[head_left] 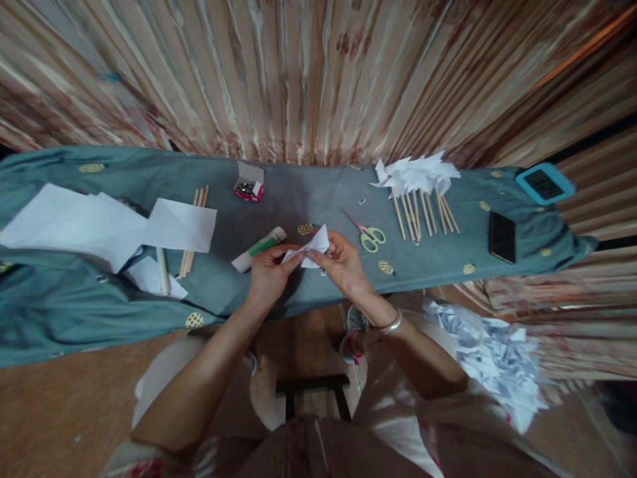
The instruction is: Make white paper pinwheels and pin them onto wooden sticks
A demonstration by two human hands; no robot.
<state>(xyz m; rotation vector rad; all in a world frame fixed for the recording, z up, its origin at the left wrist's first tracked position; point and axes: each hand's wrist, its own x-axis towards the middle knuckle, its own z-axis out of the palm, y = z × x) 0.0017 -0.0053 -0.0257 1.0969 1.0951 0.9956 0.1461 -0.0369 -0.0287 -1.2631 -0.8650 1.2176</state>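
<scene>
Both my hands meet over the front edge of the table and grip a small folded piece of white paper [314, 249]. My left hand [269, 272] pinches its left end, fingers closed. My right hand [341, 262] holds the right side, also closed on it. A glue stick with a green band [259, 249] lies just left of my left hand. Green-handled scissors [367, 234] lie just right of my right hand.
The table carries a teal cloth [99, 299]. White paper sheets [99, 226] and wooden sticks [194, 232] lie at left. A small red box [249, 186], paper pinwheels on sticks [418, 192], a black phone [501, 236] and a blue-cased device [545, 182] lie further off. Paper scraps [492, 358] lie on the floor at right.
</scene>
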